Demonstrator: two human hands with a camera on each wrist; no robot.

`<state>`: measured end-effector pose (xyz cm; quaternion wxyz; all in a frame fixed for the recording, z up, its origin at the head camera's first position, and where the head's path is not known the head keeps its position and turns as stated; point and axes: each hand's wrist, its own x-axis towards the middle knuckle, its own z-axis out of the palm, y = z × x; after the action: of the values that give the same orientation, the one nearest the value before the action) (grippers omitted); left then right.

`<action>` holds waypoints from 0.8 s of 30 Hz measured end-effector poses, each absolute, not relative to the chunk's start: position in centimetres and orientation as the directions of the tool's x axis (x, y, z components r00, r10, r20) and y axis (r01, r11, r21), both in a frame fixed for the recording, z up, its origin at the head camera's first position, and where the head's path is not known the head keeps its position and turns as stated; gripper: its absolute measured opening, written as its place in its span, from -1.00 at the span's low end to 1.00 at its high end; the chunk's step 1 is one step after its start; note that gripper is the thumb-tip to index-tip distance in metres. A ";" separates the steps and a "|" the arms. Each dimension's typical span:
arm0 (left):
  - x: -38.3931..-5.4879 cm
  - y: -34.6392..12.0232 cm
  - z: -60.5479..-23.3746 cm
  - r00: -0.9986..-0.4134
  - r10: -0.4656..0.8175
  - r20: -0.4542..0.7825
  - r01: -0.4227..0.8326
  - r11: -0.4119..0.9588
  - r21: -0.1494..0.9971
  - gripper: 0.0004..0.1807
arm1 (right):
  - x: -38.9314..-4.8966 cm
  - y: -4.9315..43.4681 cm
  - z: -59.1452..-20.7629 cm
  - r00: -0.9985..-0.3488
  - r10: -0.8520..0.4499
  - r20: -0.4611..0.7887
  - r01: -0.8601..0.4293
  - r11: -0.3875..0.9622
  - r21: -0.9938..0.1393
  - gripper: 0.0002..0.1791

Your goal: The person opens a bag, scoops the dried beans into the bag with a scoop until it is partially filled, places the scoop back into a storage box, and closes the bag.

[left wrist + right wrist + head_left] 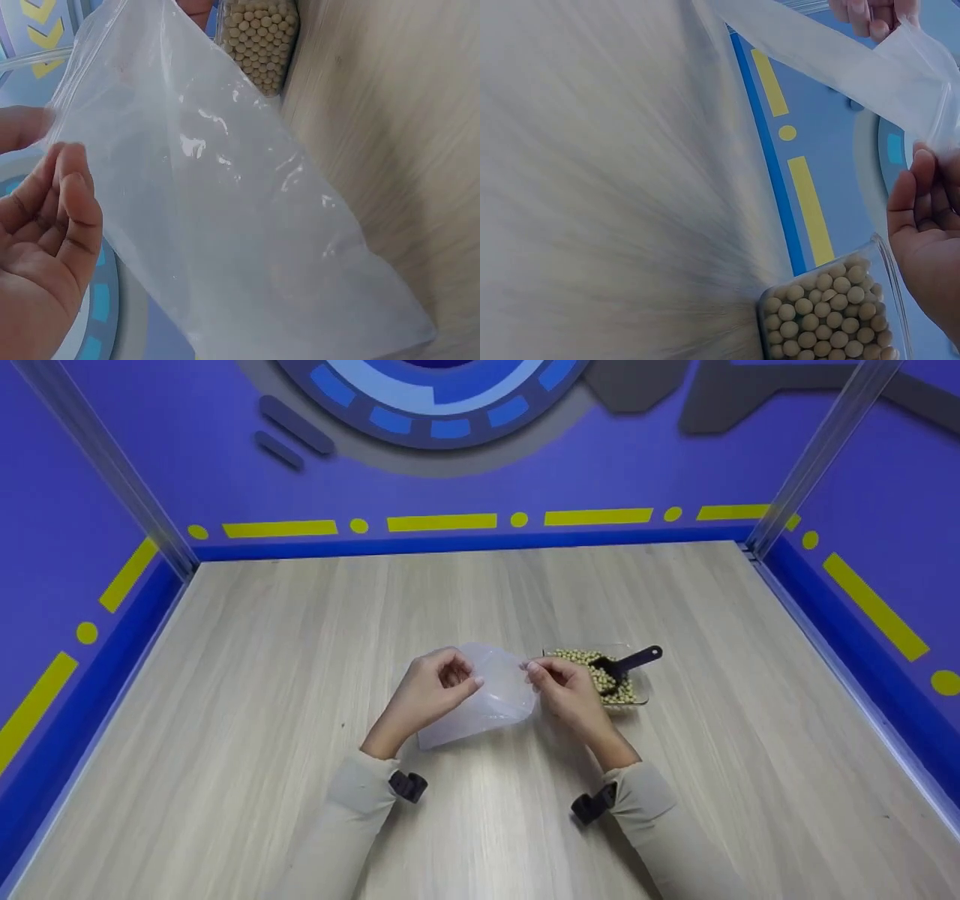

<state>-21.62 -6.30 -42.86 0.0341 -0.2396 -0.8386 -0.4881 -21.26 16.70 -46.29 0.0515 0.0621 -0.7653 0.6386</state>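
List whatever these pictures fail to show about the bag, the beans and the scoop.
- Plastic bag mouth: head view, too small and covered by both hands to tell whether it is open.
- Scoop bowl: head view, sunk among the beans.
- Bean container: right wrist view, cut off by the bottom edge.

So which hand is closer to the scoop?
Right. The right hand pinches the bag just beside the scoop; the left hand grips the bag's far edge.

Both forearms reach forward from the counter's near edge, sleeves down to the wrists. The left grip (435, 686) and right grip (564, 684) face each other above the counter's middle, fingers curled, fingertips pinching.
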 end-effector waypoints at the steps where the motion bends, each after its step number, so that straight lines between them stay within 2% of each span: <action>1: -21.6 -6.3 -42.9 -0.881 0.364 0.304 0.444 0.409 0.797 -0.86 | -21.3 16.7 -46.3 -0.987 -0.033 0.157 -0.160 0.175 -0.971 -0.83; 10: -21.9 -6.0 -42.6 -0.868 0.354 0.350 0.479 0.406 0.778 -0.44 | -21.2 16.6 -46.6 -0.989 -0.065 0.136 -0.144 0.153 -0.978 -0.82; 16: -21.9 -5.8 -42.4 -0.842 0.414 0.347 0.512 0.406 0.757 -0.33 | -21.1 16.3 -46.5 -0.984 -0.100 0.149 -0.161 0.132 -0.978 -0.79; 24: -21.8 -5.5 -42.4 -0.807 0.497 0.319 0.545 0.417 0.728 -0.29 | -21.0 15.9 -46.6 -0.980 -0.127 0.155 -0.171 0.132 -0.976 -0.79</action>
<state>-21.84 -5.46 -42.41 0.0267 -0.3097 -0.8412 -0.4424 -21.02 15.94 -46.57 0.0171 0.0992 -0.7523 0.6511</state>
